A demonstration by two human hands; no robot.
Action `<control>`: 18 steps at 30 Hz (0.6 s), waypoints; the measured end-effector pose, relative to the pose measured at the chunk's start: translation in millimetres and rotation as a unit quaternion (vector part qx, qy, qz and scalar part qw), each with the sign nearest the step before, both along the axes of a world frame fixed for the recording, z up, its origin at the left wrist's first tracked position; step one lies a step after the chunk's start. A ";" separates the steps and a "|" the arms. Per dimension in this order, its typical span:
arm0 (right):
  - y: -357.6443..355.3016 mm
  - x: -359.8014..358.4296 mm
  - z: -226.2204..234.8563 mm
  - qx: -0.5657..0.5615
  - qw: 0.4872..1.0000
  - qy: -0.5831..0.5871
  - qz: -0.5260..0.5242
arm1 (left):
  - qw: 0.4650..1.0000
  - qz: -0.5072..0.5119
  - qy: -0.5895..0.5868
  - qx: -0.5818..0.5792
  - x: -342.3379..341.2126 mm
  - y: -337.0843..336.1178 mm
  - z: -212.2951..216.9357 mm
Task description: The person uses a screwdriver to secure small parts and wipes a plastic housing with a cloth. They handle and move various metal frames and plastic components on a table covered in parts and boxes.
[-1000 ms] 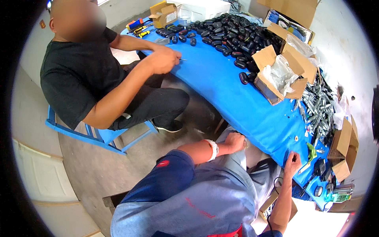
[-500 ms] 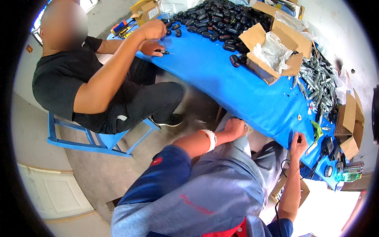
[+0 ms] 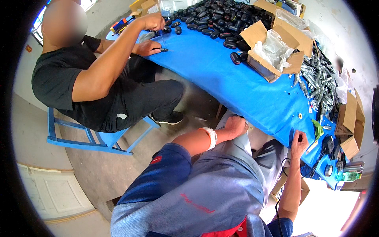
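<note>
My left hand [image 3: 237,126] is closed beside my knee at the near edge of the blue-covered table [image 3: 241,89]. Whatever its fingers may hold is hidden. At the table's right part, my right hand [image 3: 299,144] is curled, thumb and fingertips together over the cloth; I cannot make out anything between them. Close to it lie a crumpled green piece [image 3: 317,129] and a small yellowish ring [image 3: 300,116]. A black cable [image 3: 284,168] runs by my right wrist.
A co-worker's hand [image 3: 149,47] works with a small dark tool at the left. Black oval cases [image 3: 213,21] pile up at the back. An opened cardboard box [image 3: 262,68] stands before many slim clear-and-grey parts [image 3: 321,85]. A green bottle [image 3: 349,176] lies far right.
My hands stay nearly where they were. The co-worker's raised hand has shifted slightly, and the lower hand has moved a little left.
</note>
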State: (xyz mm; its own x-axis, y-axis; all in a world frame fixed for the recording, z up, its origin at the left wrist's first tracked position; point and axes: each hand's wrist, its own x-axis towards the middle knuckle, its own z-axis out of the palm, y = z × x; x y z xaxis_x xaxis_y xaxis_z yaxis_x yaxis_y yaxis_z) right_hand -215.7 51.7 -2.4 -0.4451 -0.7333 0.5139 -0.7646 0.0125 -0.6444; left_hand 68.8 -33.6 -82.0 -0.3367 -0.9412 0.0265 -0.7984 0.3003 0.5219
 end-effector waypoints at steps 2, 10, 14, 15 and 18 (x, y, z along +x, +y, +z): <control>-0.5 1.1 0.9 0.003 1.000 -0.010 0.001 | 1.000 0.000 0.001 0.003 -0.1 0.1 0.1; -1.2 -3.0 -3.5 -0.001 1.000 -0.014 0.006 | 1.000 0.000 0.015 -0.019 -2.4 -2.6 -14.2; -0.6 -3.9 -4.2 -0.007 1.000 -0.012 0.008 | 1.000 -0.010 0.014 -0.019 -1.8 -2.7 -11.4; -0.8 -3.6 -3.8 -0.006 1.000 -0.012 0.008 | 1.000 -0.009 0.011 -0.015 -1.8 -2.6 -10.5; -0.7 -0.4 -1.6 -0.009 1.000 -0.019 0.008 | 1.000 -0.006 0.009 -0.011 -1.6 -2.3 -8.5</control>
State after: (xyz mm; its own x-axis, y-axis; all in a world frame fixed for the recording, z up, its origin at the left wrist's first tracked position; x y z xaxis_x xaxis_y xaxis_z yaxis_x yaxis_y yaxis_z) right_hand -216.0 51.0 -4.0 -0.4530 -0.7311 0.5102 -0.7393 -0.0118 -0.6733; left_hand 67.2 -35.9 -90.5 -0.3479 -0.9361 0.0524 -0.7855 0.3215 0.5288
